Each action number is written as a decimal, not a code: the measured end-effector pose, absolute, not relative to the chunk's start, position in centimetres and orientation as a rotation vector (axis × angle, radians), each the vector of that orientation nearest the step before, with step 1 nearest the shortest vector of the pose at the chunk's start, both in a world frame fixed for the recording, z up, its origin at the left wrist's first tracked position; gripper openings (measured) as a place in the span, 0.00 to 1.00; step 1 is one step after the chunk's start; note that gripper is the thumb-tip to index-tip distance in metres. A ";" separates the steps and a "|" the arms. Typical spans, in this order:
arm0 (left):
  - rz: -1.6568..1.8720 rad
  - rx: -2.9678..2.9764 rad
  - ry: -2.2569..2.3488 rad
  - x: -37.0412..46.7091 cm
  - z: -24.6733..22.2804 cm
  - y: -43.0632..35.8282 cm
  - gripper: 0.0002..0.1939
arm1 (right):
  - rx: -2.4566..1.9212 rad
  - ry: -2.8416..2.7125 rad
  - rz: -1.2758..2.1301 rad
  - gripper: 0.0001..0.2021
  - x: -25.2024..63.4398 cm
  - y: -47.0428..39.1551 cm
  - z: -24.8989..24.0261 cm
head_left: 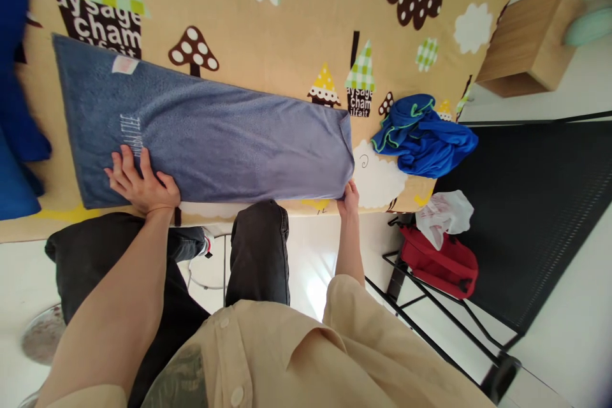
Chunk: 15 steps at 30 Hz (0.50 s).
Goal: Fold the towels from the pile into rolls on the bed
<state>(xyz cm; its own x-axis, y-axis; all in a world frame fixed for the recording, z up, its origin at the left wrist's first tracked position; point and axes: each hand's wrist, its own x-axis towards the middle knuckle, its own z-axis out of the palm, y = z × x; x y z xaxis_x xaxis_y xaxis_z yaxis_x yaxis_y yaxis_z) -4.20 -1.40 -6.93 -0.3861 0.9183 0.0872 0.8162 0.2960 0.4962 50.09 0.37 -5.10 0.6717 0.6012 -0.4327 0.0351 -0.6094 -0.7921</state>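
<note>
A grey-blue towel (229, 140) lies lengthwise along the near edge of the table, folded into a long strip with a small white label and pale lettering at its left end. My left hand (143, 185) rests on the towel's left part near the lettering, palm down and fingers spread. At the near right corner my right hand (350, 199) has its fingers closed on the towel's edge. Its thumb and part of its fingers are hard to make out. Right of the towel lies a crumpled bright blue cloth (430, 137) with green edging.
A patterned tablecloth (287, 38) covers the table. More blue fabric (16, 89) lies at the left edge. On the right are a wooden box (530, 38), a black panel (521, 217), a red bag (440, 261) and a white plastic bag (444, 213). My knees are under the near edge.
</note>
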 end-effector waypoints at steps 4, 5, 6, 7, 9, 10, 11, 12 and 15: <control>0.665 1.537 2.363 -4.1 -6.7 -1.3 0.38 | -2.217 -0.753 0.674 0.21 49.4 0.0 -4.5; 0.661 1.538 2.369 -4.1 -6.7 -1.3 0.38 | -2.255 -0.808 0.585 0.22 49.1 0.0 -4.5; 0.660 1.553 2.374 -4.1 -6.7 -1.3 0.38 | -2.297 -0.847 0.489 0.23 48.7 -0.2 -4.5; 0.663 1.577 2.379 -4.1 -6.7 -1.3 0.37 | -2.346 -0.874 0.391 0.23 48.3 -0.3 -4.6; 0.668 1.624 2.386 -4.2 -6.8 -1.3 0.36 | -2.451 -0.922 0.212 0.23 47.9 -0.8 -4.9; 0.671 1.636 2.387 -4.2 -6.9 -1.3 0.36 | -2.497 -0.950 0.141 0.22 47.8 -1.0 -5.1; 0.674 1.638 2.386 -4.2 -6.9 -1.3 0.36 | -2.532 -0.977 0.084 0.22 47.8 -1.2 -5.2; 0.674 1.632 2.383 -4.2 -6.9 -1.3 0.36 | -2.554 -0.995 0.038 0.23 48.0 -1.4 -5.2; 0.673 1.597 2.371 -4.3 -7.0 -1.3 0.37 | -2.558 -0.945 -0.121 0.24 48.6 -0.6 -4.5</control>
